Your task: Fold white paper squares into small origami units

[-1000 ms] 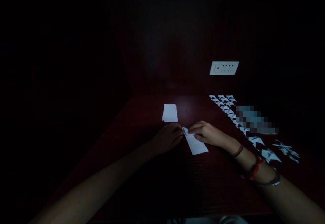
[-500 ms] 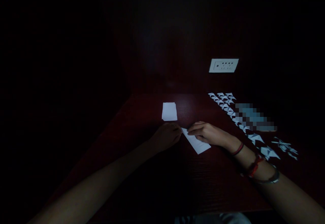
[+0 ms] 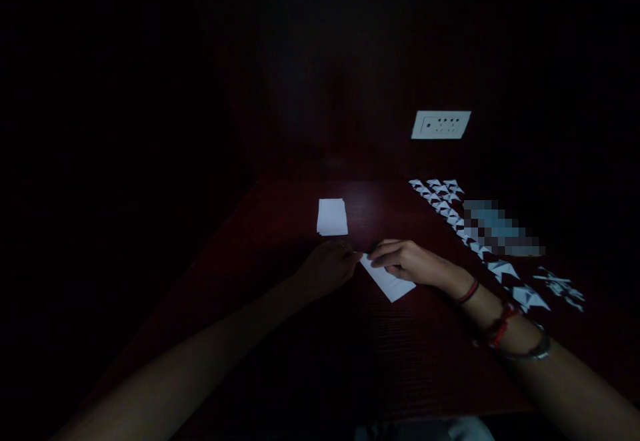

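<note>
A white paper strip (image 3: 390, 283) lies on the dark red table (image 3: 380, 361), folded lengthwise. My left hand (image 3: 327, 269) has its fingers curled together and pinches the strip's far left tip. My right hand (image 3: 407, 262) lies over the strip's upper part, fingers pressed together on the paper. The scene is very dim. A small stack of white paper sheets (image 3: 332, 217) sits just beyond my left hand.
A long row of several folded white paper pieces (image 3: 463, 227) runs along the right side of the table, with more near my right wrist (image 3: 557, 287). A white wall socket plate (image 3: 441, 125) is on the back wall. A blurred patch covers something at the right.
The strip has swung a little, its near end now pointing further right. Both hands stay at its far end, shifted slightly.
</note>
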Demonstrator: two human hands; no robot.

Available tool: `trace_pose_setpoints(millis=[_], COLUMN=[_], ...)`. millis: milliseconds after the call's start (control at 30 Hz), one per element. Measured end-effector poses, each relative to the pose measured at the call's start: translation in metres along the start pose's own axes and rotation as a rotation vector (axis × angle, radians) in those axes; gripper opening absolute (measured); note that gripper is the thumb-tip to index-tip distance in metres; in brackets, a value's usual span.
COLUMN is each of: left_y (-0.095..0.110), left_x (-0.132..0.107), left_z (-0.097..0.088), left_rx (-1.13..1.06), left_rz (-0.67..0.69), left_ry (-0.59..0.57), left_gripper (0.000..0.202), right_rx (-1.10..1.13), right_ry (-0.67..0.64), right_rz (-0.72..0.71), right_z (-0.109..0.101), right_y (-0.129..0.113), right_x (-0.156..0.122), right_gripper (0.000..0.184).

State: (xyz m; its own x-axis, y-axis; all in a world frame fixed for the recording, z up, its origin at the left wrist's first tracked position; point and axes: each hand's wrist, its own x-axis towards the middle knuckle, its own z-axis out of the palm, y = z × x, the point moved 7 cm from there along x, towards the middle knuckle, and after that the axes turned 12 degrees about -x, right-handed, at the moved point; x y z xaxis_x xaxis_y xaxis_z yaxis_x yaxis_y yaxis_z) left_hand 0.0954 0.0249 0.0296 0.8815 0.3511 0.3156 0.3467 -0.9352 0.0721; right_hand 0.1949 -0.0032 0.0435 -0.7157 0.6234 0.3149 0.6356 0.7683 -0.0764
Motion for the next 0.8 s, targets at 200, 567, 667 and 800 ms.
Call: trace_pose_setpoints(millis=[200, 567, 667, 800], left_y=[0.003, 0.008, 0.010, 0.006], left_x=[0.000, -0.003, -0.007, -0.018], left_z=[-0.001, 0.006, 0.006, 0.006], left_rx=[0.013, 0.055, 0.060, 0.041], left_rz=[0.023, -0.012, -0.040, -0.063], left_ry=[0.024, 0.013, 0.020, 0.040], left_gripper=[0.024, 0.024, 0.025, 0.029], right_rx=[0.003, -0.042, -0.090, -0.124], right_ry=[0.012, 0.046, 0.055, 0.050], right_rz=[0.001, -0.003, -0.005, 0.003], right_z=[-0.001, 0.005, 0.006, 0.009], right_y=[-0.002, -0.004, -0.005, -0.006], right_x=[0.000, -0.003, -0.006, -0.009], right_gripper=[0.027, 0.029, 0.030, 0.030])
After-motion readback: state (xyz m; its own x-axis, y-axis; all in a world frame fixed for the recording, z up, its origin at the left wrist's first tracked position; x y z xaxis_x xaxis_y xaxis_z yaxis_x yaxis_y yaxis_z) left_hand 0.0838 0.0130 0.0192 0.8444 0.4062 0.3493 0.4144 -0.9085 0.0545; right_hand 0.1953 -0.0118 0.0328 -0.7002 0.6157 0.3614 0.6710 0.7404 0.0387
